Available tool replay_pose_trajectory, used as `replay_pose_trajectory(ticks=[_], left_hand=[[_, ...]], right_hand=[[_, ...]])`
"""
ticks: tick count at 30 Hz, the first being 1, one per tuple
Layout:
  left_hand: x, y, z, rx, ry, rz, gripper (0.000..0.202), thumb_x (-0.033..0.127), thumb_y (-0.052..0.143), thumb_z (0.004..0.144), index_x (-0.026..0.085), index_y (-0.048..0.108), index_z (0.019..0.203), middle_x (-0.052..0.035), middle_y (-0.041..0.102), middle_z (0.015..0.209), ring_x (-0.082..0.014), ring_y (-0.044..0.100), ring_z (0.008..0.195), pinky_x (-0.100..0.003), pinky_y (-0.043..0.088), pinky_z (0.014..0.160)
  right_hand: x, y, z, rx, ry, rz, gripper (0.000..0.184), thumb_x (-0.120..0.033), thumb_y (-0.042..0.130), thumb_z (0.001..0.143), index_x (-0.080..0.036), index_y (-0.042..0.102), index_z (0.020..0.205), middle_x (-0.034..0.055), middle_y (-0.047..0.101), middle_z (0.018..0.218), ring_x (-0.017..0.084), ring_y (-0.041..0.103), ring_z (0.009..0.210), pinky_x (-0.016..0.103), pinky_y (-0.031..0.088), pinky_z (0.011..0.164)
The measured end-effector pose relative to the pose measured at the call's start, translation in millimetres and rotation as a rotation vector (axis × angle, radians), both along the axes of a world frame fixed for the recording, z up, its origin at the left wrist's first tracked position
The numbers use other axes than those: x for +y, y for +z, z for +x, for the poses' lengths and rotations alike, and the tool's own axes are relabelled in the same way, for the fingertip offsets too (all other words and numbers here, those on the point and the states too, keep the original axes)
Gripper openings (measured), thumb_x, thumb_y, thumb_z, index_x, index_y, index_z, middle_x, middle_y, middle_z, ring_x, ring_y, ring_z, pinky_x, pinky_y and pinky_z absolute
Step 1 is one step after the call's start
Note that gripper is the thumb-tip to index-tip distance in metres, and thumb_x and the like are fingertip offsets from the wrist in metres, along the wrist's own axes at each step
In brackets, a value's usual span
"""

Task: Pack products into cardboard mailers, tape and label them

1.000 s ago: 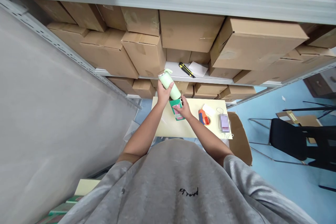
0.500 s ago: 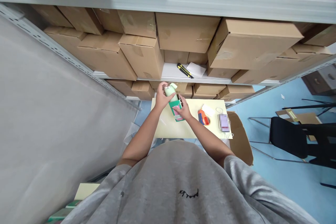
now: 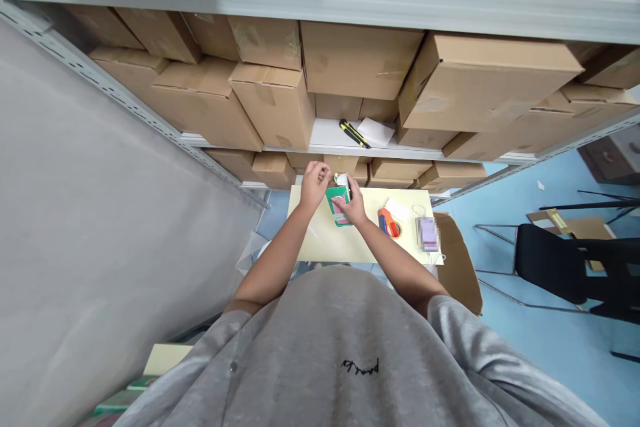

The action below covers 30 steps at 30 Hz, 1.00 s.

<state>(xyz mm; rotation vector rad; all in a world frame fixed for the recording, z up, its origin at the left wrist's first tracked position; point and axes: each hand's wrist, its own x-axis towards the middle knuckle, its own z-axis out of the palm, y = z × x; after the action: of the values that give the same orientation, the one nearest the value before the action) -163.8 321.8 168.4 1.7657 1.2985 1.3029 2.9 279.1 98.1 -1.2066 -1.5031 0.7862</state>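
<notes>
You're wearing a loose grey top (image 3: 310,360) in a soft, slightly mottled fabric, with creases running across the shoulders and sleeves. Across your chest sits a small line of black cursive lettering (image 3: 360,366), too stylised to read with confidence. Left of it, toward your left shoulder, there's one small round metal button (image 3: 233,367). Your left sleeve (image 3: 215,353) and right sleeve (image 3: 480,353) both end around the elbow, leaving your forearms and your left hand (image 3: 315,187) and right hand (image 3: 355,205) bare.
</notes>
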Motion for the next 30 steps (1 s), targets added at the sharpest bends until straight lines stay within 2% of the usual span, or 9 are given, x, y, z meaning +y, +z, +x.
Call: replay_pose_trajectory(ticks=[5, 7, 10, 13, 15, 17, 19, 23, 30], left_hand=[[0, 0.3, 4, -0.051, -0.081, -0.047, 0.029, 0.049, 0.069, 0.097, 0.028, 0.072, 0.117, -0.0077, 0.063, 0.121, -0.0204, 0.069, 0.097, -0.032, 0.057, 0.087], [-4, -8.3, 5, -0.188, 0.034, -0.063, 0.038, 0.057, 0.064, 0.099, 0.028, 0.070, 0.122, -0.0090, 0.062, 0.126, -0.0230, 0.066, 0.112, -0.034, 0.054, 0.098], [-16, -35.2, 7, -0.427, 0.303, -0.157, 0.050, 0.065, 0.046, 0.105, 0.029, 0.061, 0.136, -0.0090, 0.057, 0.142, -0.0215, 0.057, 0.133, -0.037, 0.043, 0.116], [-39, -69.9, 10, -0.616, 0.359, -0.483, 0.054, 0.069, 0.040, 0.105, 0.030, 0.058, 0.138, -0.0088, 0.054, 0.152, -0.0212, 0.055, 0.139, -0.037, 0.042, 0.117], [-57, -90.9, 14, -0.728, 0.318, -0.860, 0.060, 0.073, 0.038, 0.103, 0.026, 0.064, 0.128, -0.0128, 0.064, 0.141, -0.0266, 0.061, 0.132, -0.041, 0.049, 0.111], [-72, -107.3, 18, -0.868, 0.201, -1.239, 0.070, 0.077, 0.034, 0.101, 0.020, 0.067, 0.124, -0.0187, 0.070, 0.126, -0.0323, 0.068, 0.122, -0.047, 0.056, 0.102], [-80, -118.4, 21, -1.046, 0.081, -1.442, 0.069, 0.074, 0.034, 0.102, 0.017, 0.066, 0.124, -0.0197, 0.073, 0.115, -0.0331, 0.072, 0.111, -0.052, 0.060, 0.096], [-79, -126.5, 21, -1.264, 0.035, -1.430, 0.053, 0.061, 0.046, 0.104, 0.018, 0.065, 0.128, -0.0138, 0.076, 0.103, -0.0265, 0.076, 0.095, -0.049, 0.064, 0.093], [-71, -123.9, 21, -1.184, 0.117, -1.459, 0.055, 0.065, 0.058, 0.099, 0.017, 0.068, 0.124, -0.0127, 0.077, 0.098, -0.0246, 0.076, 0.089, -0.041, 0.065, 0.087]], right_hand=[[-4, 3.6, -1, -0.021, -0.004, -0.030, 0.093, -0.060, 0.078, 0.086, -0.026, 0.043, 0.165, 0.0142, 0.061, 0.146, 0.034, 0.057, 0.137, 0.049, 0.044, 0.120], [-5, 2.6, -2, -0.017, -0.005, -0.044, 0.093, -0.060, 0.079, 0.086, -0.026, 0.043, 0.165, 0.0138, 0.062, 0.144, 0.034, 0.058, 0.137, 0.049, 0.044, 0.120], [-3, 0.6, -2, 0.016, -0.004, -0.075, 0.095, -0.060, 0.081, 0.084, -0.026, 0.043, 0.165, 0.0137, 0.063, 0.145, 0.035, 0.057, 0.137, 0.050, 0.045, 0.120], [1, 1.1, -4, 0.063, -0.056, -0.093, 0.096, -0.063, 0.078, 0.085, -0.026, 0.041, 0.166, 0.0135, 0.061, 0.148, 0.035, 0.057, 0.138, 0.051, 0.045, 0.120], [3, 3.3, -7, 0.094, -0.090, -0.100, 0.096, -0.066, 0.074, 0.087, -0.026, 0.038, 0.167, 0.0136, 0.059, 0.151, 0.033, 0.057, 0.138, 0.050, 0.045, 0.120], [5, 6.1, -10, 0.138, -0.106, -0.102, 0.097, -0.067, 0.071, 0.090, -0.025, 0.033, 0.168, 0.0144, 0.056, 0.155, 0.032, 0.057, 0.139, 0.049, 0.046, 0.119], [5, 8.1, -11, 0.178, -0.110, -0.095, 0.098, -0.068, 0.070, 0.090, -0.025, 0.030, 0.168, 0.0150, 0.053, 0.157, 0.031, 0.055, 0.142, 0.048, 0.045, 0.121], [7, 7.4, -8, 0.182, -0.081, -0.086, 0.094, -0.067, 0.071, 0.090, -0.027, 0.032, 0.166, 0.0138, 0.050, 0.159, 0.031, 0.046, 0.150, 0.052, 0.040, 0.125], [8, -1.3, -3, 0.084, 0.014, -0.054, 0.087, -0.066, 0.074, 0.087, -0.026, 0.040, 0.157, 0.0132, 0.055, 0.150, 0.032, 0.054, 0.140, 0.050, 0.047, 0.119]])
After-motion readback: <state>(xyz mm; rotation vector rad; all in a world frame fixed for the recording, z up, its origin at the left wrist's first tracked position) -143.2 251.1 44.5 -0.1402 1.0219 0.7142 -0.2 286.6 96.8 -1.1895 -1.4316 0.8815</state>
